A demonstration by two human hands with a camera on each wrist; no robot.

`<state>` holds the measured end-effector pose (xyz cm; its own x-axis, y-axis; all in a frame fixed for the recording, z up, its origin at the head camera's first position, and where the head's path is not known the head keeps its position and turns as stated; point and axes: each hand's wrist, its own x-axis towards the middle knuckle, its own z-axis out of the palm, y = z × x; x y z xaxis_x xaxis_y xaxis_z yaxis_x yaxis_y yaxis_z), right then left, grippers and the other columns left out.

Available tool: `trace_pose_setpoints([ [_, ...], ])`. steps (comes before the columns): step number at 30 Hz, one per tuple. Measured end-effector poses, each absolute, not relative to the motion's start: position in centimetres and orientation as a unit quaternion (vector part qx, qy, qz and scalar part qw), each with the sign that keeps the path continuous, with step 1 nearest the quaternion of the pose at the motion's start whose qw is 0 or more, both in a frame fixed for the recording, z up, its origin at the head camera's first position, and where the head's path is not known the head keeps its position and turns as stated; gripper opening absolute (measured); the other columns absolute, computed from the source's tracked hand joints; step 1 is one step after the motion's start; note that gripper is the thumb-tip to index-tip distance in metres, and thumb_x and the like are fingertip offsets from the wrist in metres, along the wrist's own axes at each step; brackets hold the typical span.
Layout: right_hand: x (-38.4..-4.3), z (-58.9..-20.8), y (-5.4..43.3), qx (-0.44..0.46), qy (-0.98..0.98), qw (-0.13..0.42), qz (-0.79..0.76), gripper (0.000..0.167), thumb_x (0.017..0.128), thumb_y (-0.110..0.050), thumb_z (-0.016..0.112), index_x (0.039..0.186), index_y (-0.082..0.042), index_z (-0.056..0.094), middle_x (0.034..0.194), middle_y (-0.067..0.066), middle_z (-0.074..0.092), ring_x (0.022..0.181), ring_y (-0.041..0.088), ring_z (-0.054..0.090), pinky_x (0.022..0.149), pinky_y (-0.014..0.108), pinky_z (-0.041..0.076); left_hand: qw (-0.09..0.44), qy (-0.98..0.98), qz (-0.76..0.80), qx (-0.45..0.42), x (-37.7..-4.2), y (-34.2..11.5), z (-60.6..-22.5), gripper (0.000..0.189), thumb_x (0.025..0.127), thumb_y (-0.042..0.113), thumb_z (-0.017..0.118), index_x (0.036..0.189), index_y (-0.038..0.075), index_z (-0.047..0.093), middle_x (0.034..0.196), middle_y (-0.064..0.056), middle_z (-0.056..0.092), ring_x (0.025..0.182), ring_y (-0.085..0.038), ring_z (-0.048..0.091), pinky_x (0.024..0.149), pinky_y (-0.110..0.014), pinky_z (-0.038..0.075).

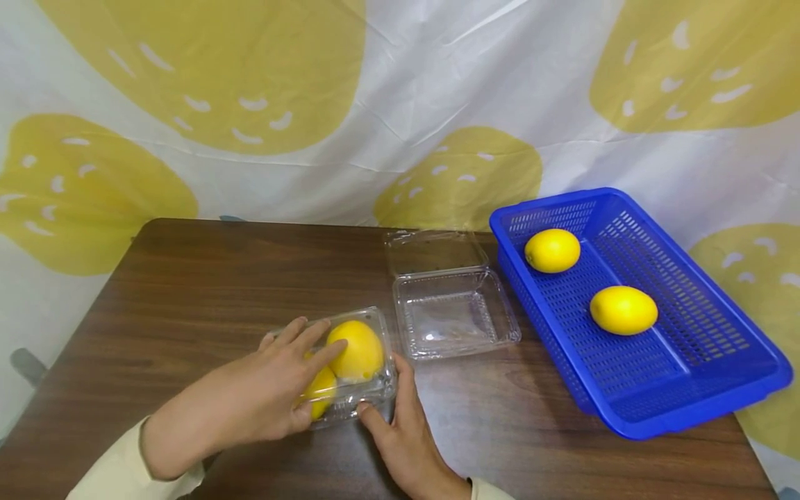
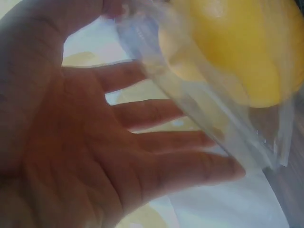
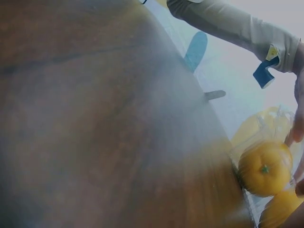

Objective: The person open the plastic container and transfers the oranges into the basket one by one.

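Observation:
Two yellow fruits sit inside a clear plastic clamshell box point(image 1: 389, 378) at the table's near middle. One is a rounded fruit point(image 1: 356, 351); the right wrist view shows a green stem spot on a fruit point(image 3: 265, 168). The other is partly hidden beneath my left hand point(image 1: 269, 389). That hand lies spread over the box's left side and top, and in the left wrist view its straight fingers point(image 2: 147, 114) meet the plastic edge. My right hand point(image 1: 412, 430) grips the box's near right corner, thumb on the front, fingers along the right side.
Behind and right of the box stands a second clear clamshell point(image 1: 450, 319), lid folded back. A blue perforated basket point(image 1: 706, 410) at the right holds two lemons, one back lemon point(image 1: 553, 251) and one front lemon point(image 1: 623, 310). A patterned cloth point(image 1: 425, 83) hangs behind the wooden table point(image 1: 200, 292).

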<state>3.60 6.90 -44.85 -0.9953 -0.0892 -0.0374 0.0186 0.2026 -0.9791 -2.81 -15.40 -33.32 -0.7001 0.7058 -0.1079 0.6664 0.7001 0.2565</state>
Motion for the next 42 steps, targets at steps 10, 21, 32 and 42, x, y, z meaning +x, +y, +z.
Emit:
trace_pose_setpoints([
  [10,3.6,-45.0,7.1,-0.024,0.784,0.041,-0.619,0.072,0.101,-0.02,0.071,0.165,-0.021,0.037,0.173,0.009,0.04,0.162,0.028,0.033,0.134,0.063,0.019,0.103,0.908,0.217,0.344,-4.5,-18.3,-31.9,0.067,0.098,0.026,0.077,0.16,0.008,0.057,0.158,-0.02,0.06,0.11,-0.026,0.076,0.105,-0.058,0.062],
  [21,3.7,-45.0,7.0,-0.017,0.79,0.039,-0.612,0.078,0.102,-0.019,0.072,0.169,-0.017,0.032,0.176,0.011,0.036,0.164,0.028,0.029,0.135,0.064,0.017,-0.073,0.898,0.293,0.32,-6.1,-20.4,-33.0,0.051,0.097,0.001,0.074,0.147,0.002,0.067,0.137,-0.015,0.076,0.103,-0.024,0.079,0.088,-0.048,0.069],
  [32,3.7,-44.9,7.0,-0.017,0.792,0.039,-0.609,0.078,0.103,-0.021,0.072,0.169,-0.016,0.031,0.176,0.013,0.035,0.164,0.029,0.028,0.135,0.065,0.016,-0.183,0.907,0.295,0.24,-6.5,-21.1,-33.7,0.044,0.096,-0.002,0.075,0.14,0.004,0.072,0.089,-0.004,0.078,0.059,-0.003,0.043,0.054,-0.021,0.044],
  [42,3.8,-44.9,7.0,-0.013,0.791,0.043,-0.61,0.079,0.102,-0.02,0.072,0.169,-0.016,0.031,0.176,0.012,0.035,0.164,0.027,0.028,0.135,0.064,0.016,-0.18,0.908,0.345,0.155,-6.6,-21.7,-34.3,0.052,0.102,0.003,0.072,0.152,-0.001,0.061,0.12,-0.021,0.08,0.097,-0.036,0.077,0.08,-0.001,0.042],
])
